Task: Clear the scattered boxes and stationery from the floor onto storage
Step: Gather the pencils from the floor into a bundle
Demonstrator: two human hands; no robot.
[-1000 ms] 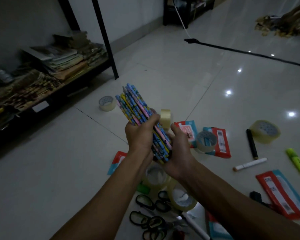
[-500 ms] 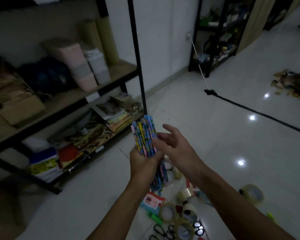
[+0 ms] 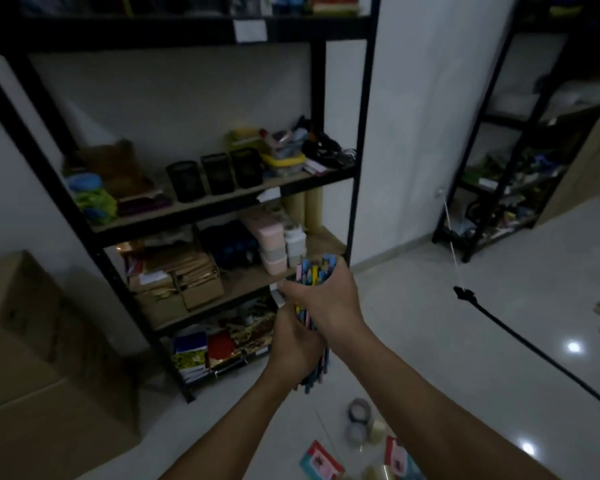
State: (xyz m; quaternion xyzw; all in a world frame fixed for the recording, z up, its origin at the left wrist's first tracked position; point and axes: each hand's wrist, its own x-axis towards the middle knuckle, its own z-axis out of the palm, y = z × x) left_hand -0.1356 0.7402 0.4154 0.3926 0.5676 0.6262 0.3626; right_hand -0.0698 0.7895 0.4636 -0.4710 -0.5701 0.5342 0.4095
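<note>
Both hands clasp one upright pen bundle (image 3: 313,276) in front of the shelf (image 3: 222,202), evidently to keep loose pens together for shelving. Left hand (image 3: 297,344) wraps the lower part; right hand (image 3: 326,299) curls round the top, both forearms extended forward.

Dim all over, a dusky indoor murk with a bluish cast. The shelving unit (image 3: 194,209) sits in heavy shadow, its upper tier nearly black and contents hard to read. Brightest patches are the white wall at centre right and the glossy floor (image 3: 465,341), where two sharp white ceiling-light glints flare at lower right. Soft blur smears everything; labels and small items on the shelves dissolve. Wide-angle bending bows the black uprights outward at the left and right edges. The cardboard box (image 3: 32,375) at lower left is muddy and featureless.
</note>
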